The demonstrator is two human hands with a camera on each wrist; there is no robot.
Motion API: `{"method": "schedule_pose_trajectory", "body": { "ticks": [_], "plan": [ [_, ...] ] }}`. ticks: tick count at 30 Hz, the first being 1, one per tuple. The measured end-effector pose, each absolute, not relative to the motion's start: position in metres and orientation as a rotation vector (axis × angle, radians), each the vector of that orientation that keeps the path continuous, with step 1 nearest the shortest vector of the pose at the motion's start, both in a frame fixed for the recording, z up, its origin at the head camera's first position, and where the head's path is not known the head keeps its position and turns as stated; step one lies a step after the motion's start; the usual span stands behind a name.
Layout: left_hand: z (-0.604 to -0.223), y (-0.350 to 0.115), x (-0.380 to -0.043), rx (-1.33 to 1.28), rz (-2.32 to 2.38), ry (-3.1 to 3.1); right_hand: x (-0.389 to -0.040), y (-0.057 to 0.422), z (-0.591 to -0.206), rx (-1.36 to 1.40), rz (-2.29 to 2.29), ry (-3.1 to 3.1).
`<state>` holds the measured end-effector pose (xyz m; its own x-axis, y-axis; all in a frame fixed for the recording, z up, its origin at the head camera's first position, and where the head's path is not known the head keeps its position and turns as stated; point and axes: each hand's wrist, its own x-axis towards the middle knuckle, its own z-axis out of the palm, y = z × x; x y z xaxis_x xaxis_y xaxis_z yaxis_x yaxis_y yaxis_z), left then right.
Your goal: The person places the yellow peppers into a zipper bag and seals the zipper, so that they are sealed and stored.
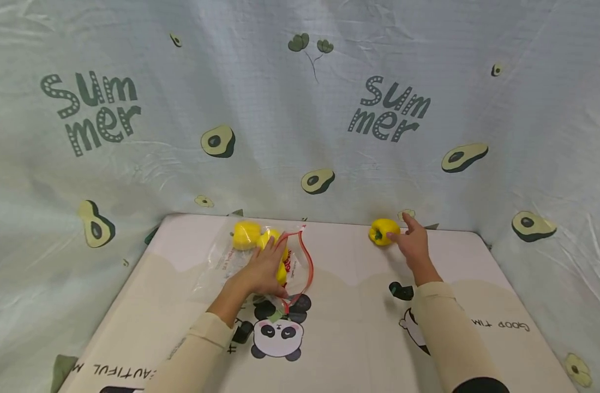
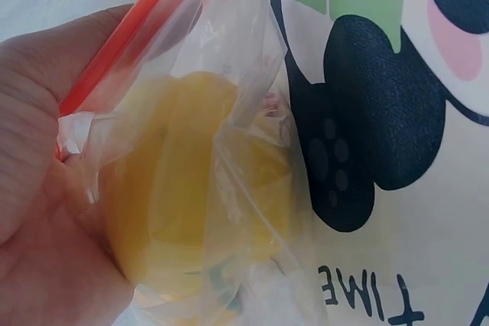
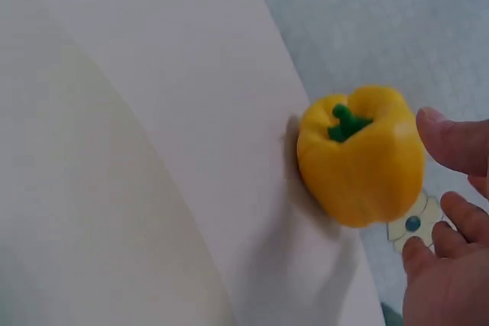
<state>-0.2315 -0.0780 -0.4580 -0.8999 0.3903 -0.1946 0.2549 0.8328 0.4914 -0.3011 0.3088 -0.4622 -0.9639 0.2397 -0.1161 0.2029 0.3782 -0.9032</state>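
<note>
Yellow peppers (image 1: 246, 236) lay bagged; one loose pepper (image 1: 382, 230) was left.
Fingers apart, the left hand (image 1: 263, 271) lay over the bag (image 1: 226, 265), centre-left; the right hand (image 1: 413, 244), beside the loose pepper, centre-right.

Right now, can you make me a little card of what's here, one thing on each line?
left hand: touching the bag
right hand: beside the lone pepper
bag: clear, red edge, yellow peppers inside
lone pepper: yellow, green stem, near the table's far edge
table: pale, printed with a panda
cloth: behind the table, printed with avocados
</note>
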Motion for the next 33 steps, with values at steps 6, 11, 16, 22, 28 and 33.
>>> {"method": "schedule_pose_trajectory", "body": {
  "ticks": [6,11,16,22,28,33],
  "plan": [
    [-0.458,-0.078,-0.234,0.496,0.686,2.719,-0.307,0.318,-0.473,-0.366,1.724,-2.728],
    [-0.458,-0.079,-0.233,0.496,0.692,2.704,-0.307,0.314,-0.481,-0.439,1.601,-2.825],
    [-0.457,-0.08,-0.234,0.493,0.705,2.712,-0.307,0.311,-0.483,-0.413,1.492,-2.82],
    [-0.459,-0.082,-0.234,0.477,0.704,2.715,-0.308,0.313,-0.488,-0.363,1.6,-2.715],
    [-0.457,-0.082,-0.233,0.476,0.686,2.722,-0.302,0.315,-0.496,-0.402,1.656,-2.665],
    [-0.457,-0.082,-0.232,0.474,0.669,2.726,-0.295,0.312,-0.498,-0.416,1.647,-2.683]
  ]
}}
